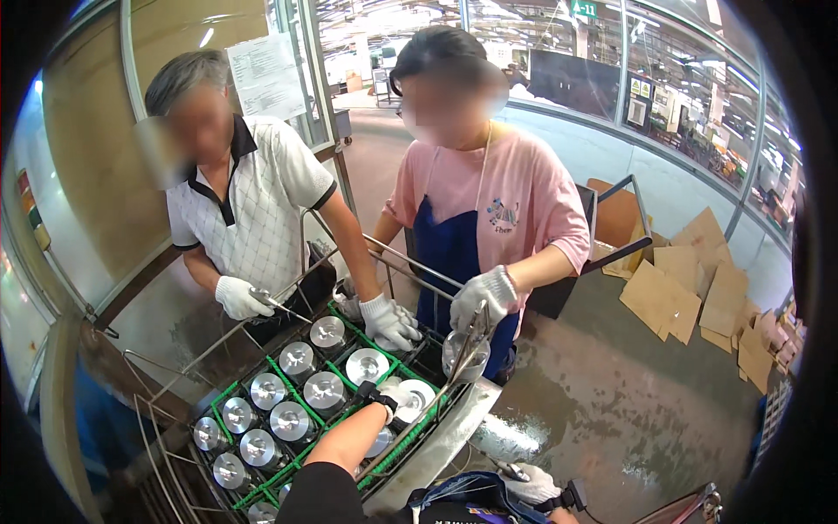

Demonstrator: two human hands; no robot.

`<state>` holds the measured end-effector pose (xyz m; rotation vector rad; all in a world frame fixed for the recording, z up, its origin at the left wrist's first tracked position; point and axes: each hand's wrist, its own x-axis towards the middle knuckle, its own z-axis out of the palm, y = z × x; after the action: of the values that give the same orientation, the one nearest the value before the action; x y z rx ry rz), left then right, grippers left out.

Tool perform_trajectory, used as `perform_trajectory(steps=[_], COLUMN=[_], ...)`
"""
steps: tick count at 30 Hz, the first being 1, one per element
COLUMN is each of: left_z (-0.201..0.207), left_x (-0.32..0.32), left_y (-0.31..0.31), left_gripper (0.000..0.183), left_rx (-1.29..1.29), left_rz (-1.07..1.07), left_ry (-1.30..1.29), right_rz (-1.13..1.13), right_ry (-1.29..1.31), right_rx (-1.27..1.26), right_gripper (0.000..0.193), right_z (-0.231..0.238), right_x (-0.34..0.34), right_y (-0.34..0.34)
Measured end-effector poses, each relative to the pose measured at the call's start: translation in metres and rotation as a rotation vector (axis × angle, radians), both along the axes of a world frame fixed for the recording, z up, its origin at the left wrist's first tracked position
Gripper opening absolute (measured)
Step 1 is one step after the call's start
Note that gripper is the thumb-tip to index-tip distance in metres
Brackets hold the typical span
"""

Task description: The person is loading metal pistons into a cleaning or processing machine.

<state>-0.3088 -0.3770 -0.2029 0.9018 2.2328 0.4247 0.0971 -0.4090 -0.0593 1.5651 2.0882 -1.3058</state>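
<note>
My left hand (399, 395), in a white glove with a black strap at the wrist, reaches into the wire crate. Its fingers close around the edge of a round silvery metal part (415, 402). Some of the fingers are hidden. Low beside my body, my gloved right hand (534, 485) is closed on a metal tool (517, 472), of which only a short rounded end shows. Similar cylindrical metal parts (326, 392) stand upright in several rows, between green-wrapped dividers (303, 403).
Across the crate (166, 437), one person in a white shirt (253, 192) holds a slim metal tool (278, 304) and rests a glove among the parts. Another, in pink (532, 192), grips a metal part (465, 354) with a tong-like tool. Flattened cardboard (668, 301) lies on the wet floor.
</note>
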Motion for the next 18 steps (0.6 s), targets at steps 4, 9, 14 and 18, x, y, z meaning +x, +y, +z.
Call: perform_trajectory(steps=[4,9,14,18], left_z=[0.101,0.114,0.173,0.199], left_x=[0.031,-0.005,-0.012,0.019], left_y=[-0.009,-0.028,-0.060,-0.078], left_gripper=[0.035,0.019,0.028,0.044], left_rx=[0.088,0.976,1.075,1.329], left_rz=[-0.168,0.317,0.781,0.657], left_ry=[0.326,-0.345,-0.918,-1.588], right_rz=[0.066,-0.042,0.045,-0.081], right_ry=[0.392,0.389,0.841,0.762], right_rx=[0.002,0.017,-0.253,-0.318], right_gripper=[0.046,0.028,0.024,0.033], right_z=[0.008,0.001,0.057,0.045], right_x=[0.009,-0.017,-0.037,-0.057], right_y=[-0.002,0.027,0.032,0.041])
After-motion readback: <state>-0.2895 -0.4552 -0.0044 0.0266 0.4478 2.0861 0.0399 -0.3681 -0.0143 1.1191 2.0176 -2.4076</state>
